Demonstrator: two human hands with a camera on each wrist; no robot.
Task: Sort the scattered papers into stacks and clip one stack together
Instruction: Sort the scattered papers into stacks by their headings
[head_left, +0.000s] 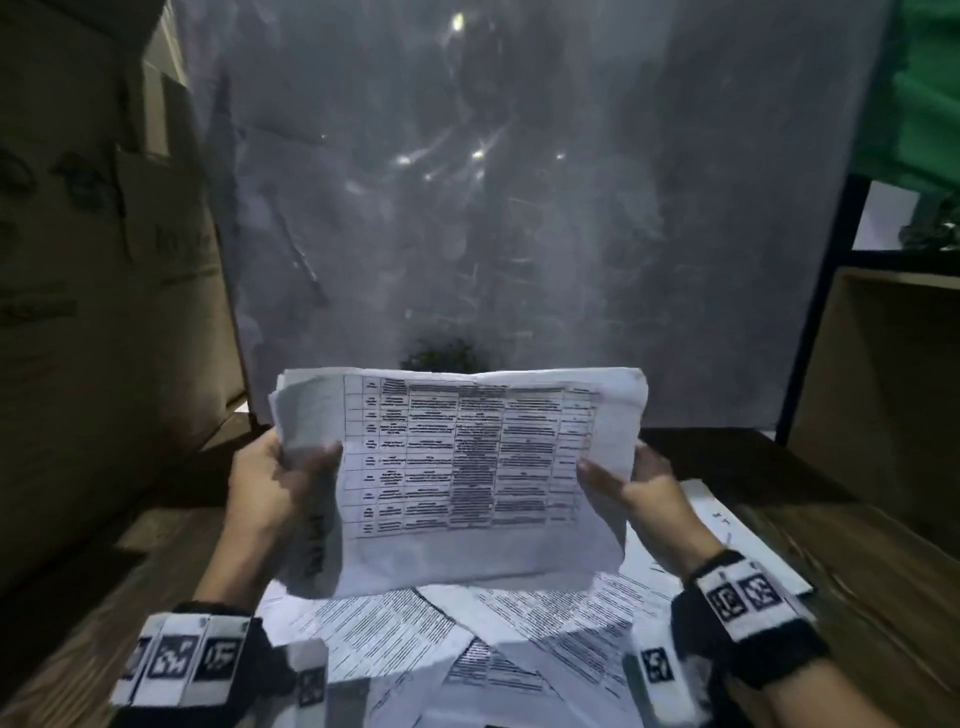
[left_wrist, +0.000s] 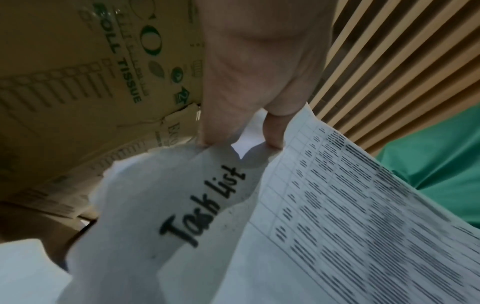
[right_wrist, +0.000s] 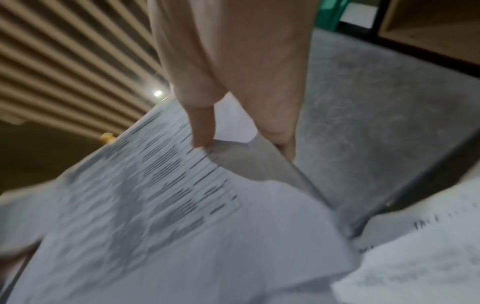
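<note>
I hold a stack of papers (head_left: 467, 467) upright above the table, its front sheet printed with a table of rows. My left hand (head_left: 291, 473) grips the stack's left edge, thumb on the front. My right hand (head_left: 623, 480) grips the right edge the same way. The left wrist view shows my left hand (left_wrist: 249, 123) pinching the stack of papers (left_wrist: 337, 226), where a curled sheet reads "Task list". In the blurred right wrist view my right hand (right_wrist: 233, 123) pinches the stack of papers (right_wrist: 168, 205). Scattered papers (head_left: 467, 639) lie overlapped on the table below. No clip is visible.
A grey panel (head_left: 519, 208) stands upright just behind the stack. Cardboard boxes (head_left: 93, 312) rise at the left. A wooden shelf unit (head_left: 883, 389) with a black frame stands at the right, green cloth (head_left: 924, 93) above it. The table (head_left: 893, 597) is dark wood.
</note>
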